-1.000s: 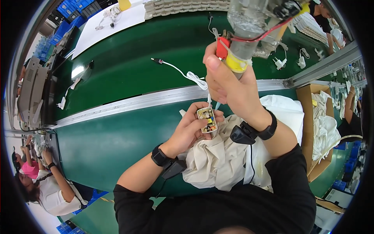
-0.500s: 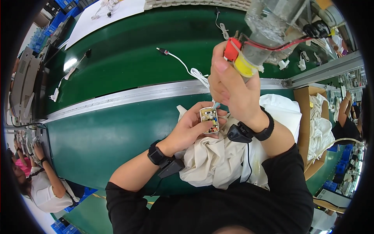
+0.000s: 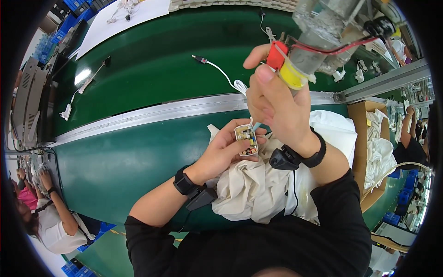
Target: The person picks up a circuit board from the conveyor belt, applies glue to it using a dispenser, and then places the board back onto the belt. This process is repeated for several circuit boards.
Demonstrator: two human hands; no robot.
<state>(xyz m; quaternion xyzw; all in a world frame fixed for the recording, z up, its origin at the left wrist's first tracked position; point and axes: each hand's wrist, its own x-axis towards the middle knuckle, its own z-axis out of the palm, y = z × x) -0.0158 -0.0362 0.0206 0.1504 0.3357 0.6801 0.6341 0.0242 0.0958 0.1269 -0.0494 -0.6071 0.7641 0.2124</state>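
My left hand (image 3: 224,148) is closed around a small white power adapter housing (image 3: 246,140), its circuit board exposed and facing up. The thumb lies across the board's lower part. My right hand (image 3: 280,104) grips a grey tubular glue dispenser (image 3: 308,62), which hangs from above and has a yellow band and a red switch block (image 3: 277,54). Its index finger sticks out to the left beside the red block. Below this hand, a light blue nozzle (image 3: 257,126) slants down to the board's upper right corner; whether it touches is hard to tell. A white cable runs from the housing.
Cream cloth (image 3: 244,189) lies beneath my hands. Behind a metal rail (image 3: 152,117), white cables with plugs (image 3: 240,86) lie on a green conveyor belt (image 3: 157,60). A cardboard box (image 3: 357,120) with white cloth stands at right. Another person (image 3: 57,221) works at far left.
My right index finger has straightened away from the red switch block. The adapter housing has shifted slightly left and down. Cables on the belt have moved slightly to the right.
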